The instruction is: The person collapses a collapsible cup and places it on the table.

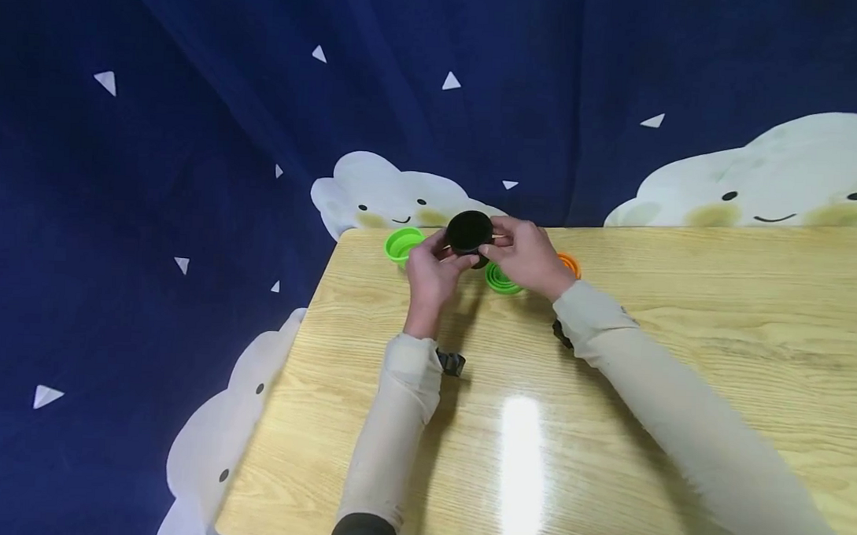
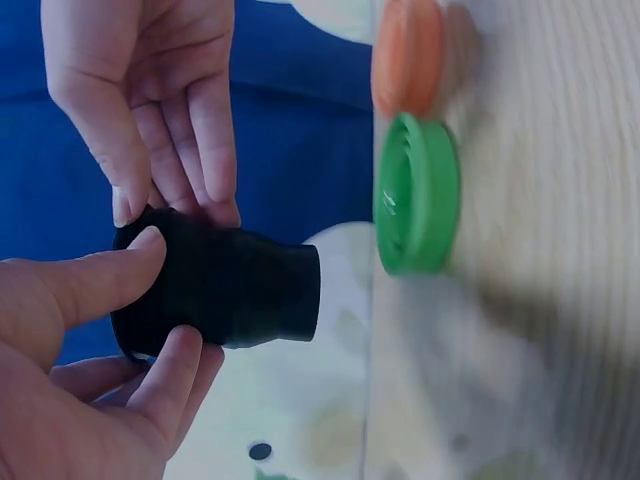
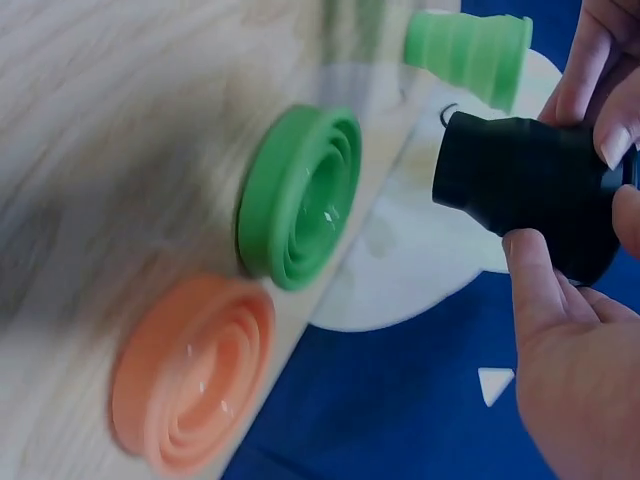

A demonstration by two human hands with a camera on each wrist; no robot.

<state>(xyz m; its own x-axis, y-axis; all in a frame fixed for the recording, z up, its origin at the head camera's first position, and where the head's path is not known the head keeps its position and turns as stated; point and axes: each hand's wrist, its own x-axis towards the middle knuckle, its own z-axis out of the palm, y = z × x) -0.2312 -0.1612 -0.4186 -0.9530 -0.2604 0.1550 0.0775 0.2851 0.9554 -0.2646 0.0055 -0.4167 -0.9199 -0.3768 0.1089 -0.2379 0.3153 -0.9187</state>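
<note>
Bright | 1 glare streak, table [image 1: 717, 309] | soft shadows | 2 wrist views partly blurred

Far on the worktop [image 1: 717, 309], a first cup [image 1: 399, 241] sits left, a second cup [image 1: 501, 279] to its right, a third cup [image 1: 571, 263] rightmost. Above, a fourth cup [image 1: 470, 232] is between left fingers [image 2: 176, 378] and right fingers [image 2: 212, 140].

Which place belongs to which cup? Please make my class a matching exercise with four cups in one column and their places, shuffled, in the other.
Column one
1. black cup
2. tall green cup
3. flat green cup
4. orange cup

Column two
A. middle of the three cups on the table
B. rightmost cup in the head view
C. held up off the table
D. leftmost cup in the head view

Pairs: 1-C, 2-D, 3-A, 4-B
</note>
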